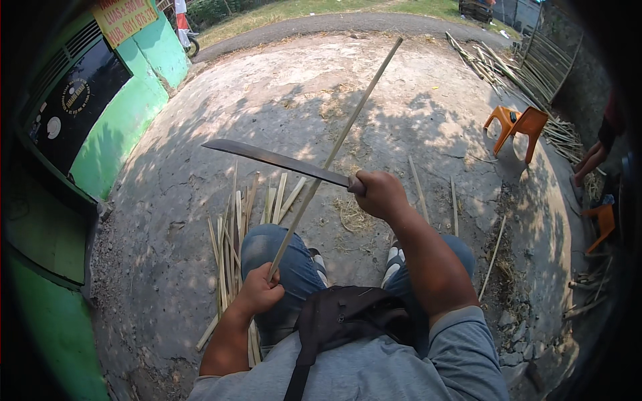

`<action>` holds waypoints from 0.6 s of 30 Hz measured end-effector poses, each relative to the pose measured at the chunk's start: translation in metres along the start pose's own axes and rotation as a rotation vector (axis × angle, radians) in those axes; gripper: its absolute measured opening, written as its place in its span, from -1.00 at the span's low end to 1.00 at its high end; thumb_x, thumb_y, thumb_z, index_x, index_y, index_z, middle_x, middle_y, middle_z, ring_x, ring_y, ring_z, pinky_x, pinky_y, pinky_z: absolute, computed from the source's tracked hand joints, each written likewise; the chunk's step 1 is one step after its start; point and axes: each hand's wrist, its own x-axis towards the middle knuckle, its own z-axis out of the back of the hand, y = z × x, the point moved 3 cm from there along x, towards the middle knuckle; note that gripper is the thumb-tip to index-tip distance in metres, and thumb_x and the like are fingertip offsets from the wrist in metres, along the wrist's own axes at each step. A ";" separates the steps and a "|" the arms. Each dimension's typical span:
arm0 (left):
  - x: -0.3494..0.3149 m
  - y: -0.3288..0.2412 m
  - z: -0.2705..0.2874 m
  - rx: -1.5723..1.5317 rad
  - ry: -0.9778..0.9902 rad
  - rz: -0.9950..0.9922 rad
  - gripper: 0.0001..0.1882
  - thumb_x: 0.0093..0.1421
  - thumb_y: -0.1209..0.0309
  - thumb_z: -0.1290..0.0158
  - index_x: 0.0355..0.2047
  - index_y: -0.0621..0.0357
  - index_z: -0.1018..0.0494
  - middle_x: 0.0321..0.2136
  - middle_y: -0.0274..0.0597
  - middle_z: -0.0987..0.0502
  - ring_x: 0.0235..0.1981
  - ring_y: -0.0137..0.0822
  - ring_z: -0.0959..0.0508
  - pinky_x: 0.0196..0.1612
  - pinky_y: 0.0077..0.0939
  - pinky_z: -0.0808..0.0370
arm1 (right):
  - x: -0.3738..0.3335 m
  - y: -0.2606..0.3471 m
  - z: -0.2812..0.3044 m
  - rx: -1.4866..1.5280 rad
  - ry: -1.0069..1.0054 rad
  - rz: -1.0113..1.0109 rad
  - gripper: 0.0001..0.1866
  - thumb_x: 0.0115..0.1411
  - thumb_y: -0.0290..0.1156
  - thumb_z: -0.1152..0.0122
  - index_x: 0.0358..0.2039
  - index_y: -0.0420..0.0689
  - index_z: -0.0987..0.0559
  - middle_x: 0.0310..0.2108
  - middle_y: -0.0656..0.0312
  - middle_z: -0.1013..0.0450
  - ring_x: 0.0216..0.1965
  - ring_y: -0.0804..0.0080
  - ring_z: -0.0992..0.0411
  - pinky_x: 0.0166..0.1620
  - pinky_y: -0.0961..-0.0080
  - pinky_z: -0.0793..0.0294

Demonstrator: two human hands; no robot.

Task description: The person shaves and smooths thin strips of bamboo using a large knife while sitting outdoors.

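My left hand [259, 290] is closed around the lower end of a long, thin bamboo strip [352, 120], which slants up and away to the right. In my right hand [382, 194] is the handle of a machete [274, 158]; its long dark blade points left. The blade crosses the strip just left of the handle and appears to touch it. Beside my left knee lies a bundle of pale split bamboo strips [231, 247] on the ground. My fingers hide the strip's lower tip and most of the machete's handle.
An orange plastic chair [528, 127] stands at the right, with a small dark object on its seat. Behind it, bamboo poles [491, 67] lie along a wall. A green building [144, 60] borders the left. Shavings [351, 215] lie ahead of my feet. Someone's legs [588, 160] show far right.
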 end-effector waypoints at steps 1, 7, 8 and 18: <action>-0.003 -0.001 0.000 -0.015 -0.010 0.015 -0.83 0.06 0.53 -0.14 -0.44 0.13 -0.33 -0.60 -0.46 -0.27 -0.52 -0.56 -0.25 -0.45 -0.51 -0.27 | -0.002 0.004 0.001 0.007 0.006 0.020 -0.81 0.23 -0.17 -0.32 -0.38 0.01 -0.64 -0.51 0.05 -0.58 -0.41 -0.10 -0.60 -0.31 -0.02 -0.57; -0.003 -0.001 0.000 -0.042 -0.019 0.009 -0.82 0.06 0.53 -0.14 -0.42 0.12 -0.33 -0.59 -0.46 -0.27 -0.52 -0.57 -0.24 -0.45 -0.52 -0.25 | -0.011 0.035 -0.004 -0.043 0.050 0.172 -0.87 0.13 -0.25 -0.33 -0.39 0.01 -0.60 -0.53 0.12 -0.56 -0.45 -0.07 -0.59 -0.29 -0.02 -0.57; -0.004 -0.002 0.001 -0.037 -0.020 0.015 -0.82 0.06 0.53 -0.14 -0.41 0.12 -0.33 -0.59 -0.46 -0.27 -0.52 -0.57 -0.23 -0.45 -0.52 -0.25 | -0.011 0.039 -0.005 -0.062 0.071 0.217 -0.87 0.13 -0.25 -0.33 -0.40 0.01 -0.60 -0.54 0.11 -0.55 -0.45 -0.06 -0.59 -0.30 -0.02 -0.57; -0.002 0.002 0.003 -0.021 0.015 0.005 -0.82 0.06 0.51 -0.14 -0.39 0.13 -0.34 -0.59 -0.46 -0.27 -0.52 -0.57 -0.24 -0.45 -0.53 -0.25 | 0.001 -0.007 0.006 0.030 0.015 -0.077 -0.75 0.25 -0.11 -0.36 -0.39 -0.01 -0.65 -0.45 0.04 -0.60 -0.36 -0.11 -0.60 -0.28 -0.02 -0.57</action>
